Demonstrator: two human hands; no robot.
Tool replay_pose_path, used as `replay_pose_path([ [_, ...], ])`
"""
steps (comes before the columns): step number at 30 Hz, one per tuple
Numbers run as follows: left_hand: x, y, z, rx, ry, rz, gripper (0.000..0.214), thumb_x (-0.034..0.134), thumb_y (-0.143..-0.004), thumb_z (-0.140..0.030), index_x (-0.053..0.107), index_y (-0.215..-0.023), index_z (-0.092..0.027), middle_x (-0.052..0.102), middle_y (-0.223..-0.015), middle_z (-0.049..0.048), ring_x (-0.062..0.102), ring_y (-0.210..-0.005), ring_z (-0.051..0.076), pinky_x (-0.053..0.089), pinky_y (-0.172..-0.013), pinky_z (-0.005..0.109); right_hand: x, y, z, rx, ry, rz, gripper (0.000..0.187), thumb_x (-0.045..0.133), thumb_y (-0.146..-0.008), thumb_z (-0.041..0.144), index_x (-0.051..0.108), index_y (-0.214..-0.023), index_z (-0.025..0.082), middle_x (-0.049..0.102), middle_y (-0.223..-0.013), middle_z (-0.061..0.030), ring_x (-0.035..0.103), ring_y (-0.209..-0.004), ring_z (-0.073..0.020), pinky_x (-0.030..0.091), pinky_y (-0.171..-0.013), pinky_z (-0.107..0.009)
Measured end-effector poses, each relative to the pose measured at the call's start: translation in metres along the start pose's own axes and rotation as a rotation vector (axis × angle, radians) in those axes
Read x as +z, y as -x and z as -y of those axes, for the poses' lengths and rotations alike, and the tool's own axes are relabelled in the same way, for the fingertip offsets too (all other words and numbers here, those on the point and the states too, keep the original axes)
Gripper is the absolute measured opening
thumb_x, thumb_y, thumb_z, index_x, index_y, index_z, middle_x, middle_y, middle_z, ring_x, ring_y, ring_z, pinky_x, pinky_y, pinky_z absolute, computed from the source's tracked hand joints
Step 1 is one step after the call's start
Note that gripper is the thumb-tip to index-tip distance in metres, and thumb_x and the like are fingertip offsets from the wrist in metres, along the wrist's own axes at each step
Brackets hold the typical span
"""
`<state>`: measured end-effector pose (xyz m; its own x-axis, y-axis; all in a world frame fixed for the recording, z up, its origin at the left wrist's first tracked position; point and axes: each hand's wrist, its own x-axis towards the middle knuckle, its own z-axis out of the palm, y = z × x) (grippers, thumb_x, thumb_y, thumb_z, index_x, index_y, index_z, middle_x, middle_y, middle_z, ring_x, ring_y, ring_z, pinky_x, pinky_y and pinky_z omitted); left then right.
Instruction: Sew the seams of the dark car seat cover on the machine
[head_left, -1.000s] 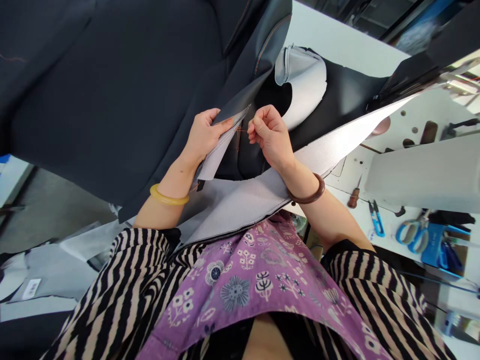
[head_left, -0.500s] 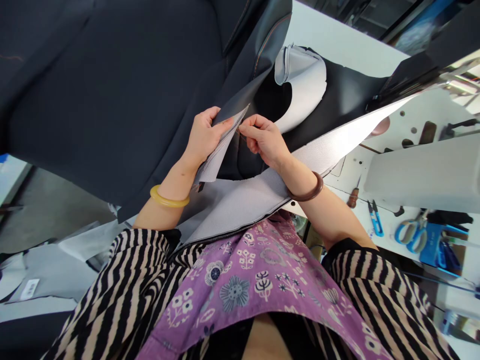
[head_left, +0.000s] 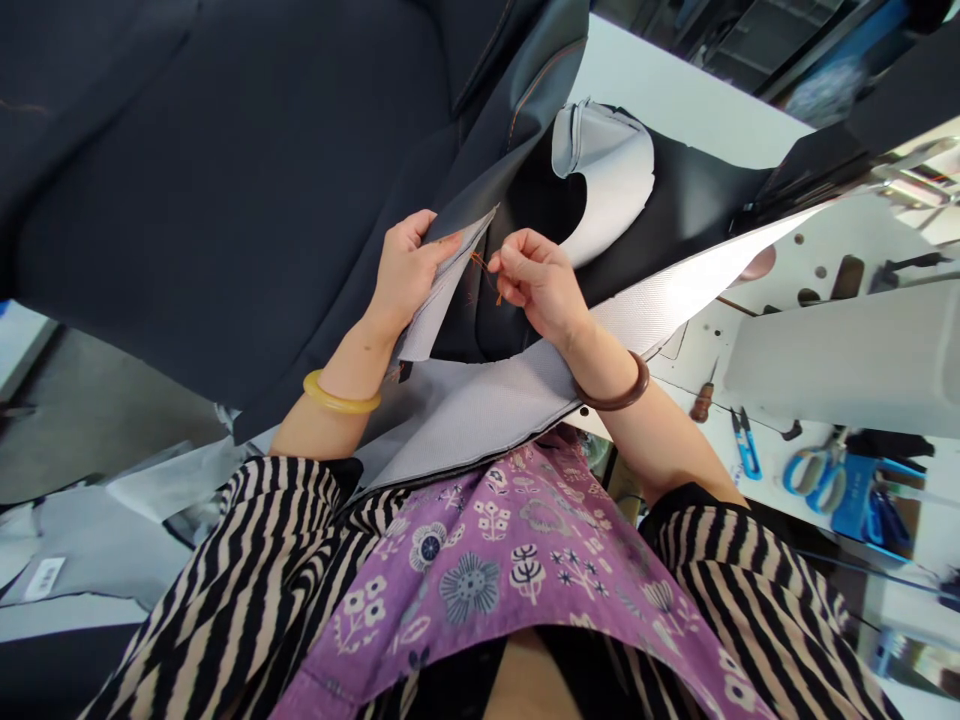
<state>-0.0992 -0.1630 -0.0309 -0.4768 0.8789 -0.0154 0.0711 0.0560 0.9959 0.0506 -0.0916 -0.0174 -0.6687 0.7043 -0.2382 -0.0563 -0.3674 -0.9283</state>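
My left hand (head_left: 411,268) is closed on the folded edge of a black leather-like cover (head_left: 285,180), thumb on top. The pale grey backing (head_left: 444,300) of that edge shows below the thumb. Just to the right, my right hand (head_left: 541,280) pinches orange thread (head_left: 480,260), which runs from the edge to the fingertips. A loose end dangles under the fingers. Beneath both hands lies more of the cover, with a wide grey-backed flap (head_left: 480,400) across the lap. A curled white-backed piece (head_left: 619,185) sits beyond the right hand.
At the right is a white sewing machine (head_left: 847,350). Near it lie an awl (head_left: 703,400), blue thread snips (head_left: 745,445), blue-handled scissors (head_left: 816,475) and a blue box (head_left: 862,500) of tools. Grey cut pieces (head_left: 97,545) lie at lower left.
My right hand has drawn slightly away from the edge to the right, and the orange thread now shows between the hands. My left hand keeps its hold.
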Motion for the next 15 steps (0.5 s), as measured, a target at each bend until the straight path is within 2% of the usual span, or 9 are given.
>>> replay_pose_path([
  [5, 0.003, 0.0, 0.008, 0.007, -0.036, -0.022, 0.034, 0.073, -0.083, -0.035, 0.045, -0.067, -0.022, 0.045, -0.067, -0.0029, 0.045, -0.073, 0.011, 0.039, -0.066, 0.029, 0.0, -0.003, -0.008, 0.046, 0.108, 0.047, 0.033, 0.066, -0.09, 0.023, 0.037, -0.073, 0.02, 0.051, -0.065, 0.0068, 0.034, -0.045, -0.0013, 0.022, -0.04, -0.015],
  [10, 0.002, -0.004, 0.009, 0.047, -0.053, -0.061, 0.029, 0.071, -0.083, -0.025, 0.047, -0.066, -0.021, 0.045, -0.064, -0.0043, 0.041, -0.064, 0.009, 0.034, -0.06, 0.028, -0.002, -0.004, -0.011, 0.041, 0.107, 0.03, 0.026, 0.061, -0.09, 0.019, 0.04, -0.075, 0.02, 0.053, -0.068, 0.006, 0.039, -0.045, -0.0016, 0.026, -0.04, -0.014],
  [13, 0.001, 0.002, -0.001, 0.125, -0.217, -0.044, 0.023, 0.068, -0.085, -0.024, 0.051, -0.069, -0.021, 0.05, -0.065, -0.0034, 0.047, -0.063, 0.011, 0.036, -0.061, 0.029, 0.0, -0.005, -0.01, 0.066, 0.051, -0.033, 0.018, 0.063, -0.086, 0.024, 0.045, -0.086, 0.021, 0.057, -0.079, 0.0057, 0.052, -0.053, -0.0035, 0.033, -0.042, -0.014],
  [15, 0.004, 0.014, -0.012, 0.18, -0.409, -0.016, 0.016, 0.067, -0.086, -0.024, 0.055, -0.074, -0.021, 0.054, -0.066, -0.0021, 0.055, -0.067, 0.015, 0.04, -0.065, 0.029, 0.003, -0.005, -0.011, 0.149, 0.039, -0.005, 0.014, 0.059, -0.085, 0.022, 0.048, -0.093, 0.022, 0.057, -0.079, 0.006, 0.058, -0.058, -0.0055, 0.042, -0.047, -0.015],
])
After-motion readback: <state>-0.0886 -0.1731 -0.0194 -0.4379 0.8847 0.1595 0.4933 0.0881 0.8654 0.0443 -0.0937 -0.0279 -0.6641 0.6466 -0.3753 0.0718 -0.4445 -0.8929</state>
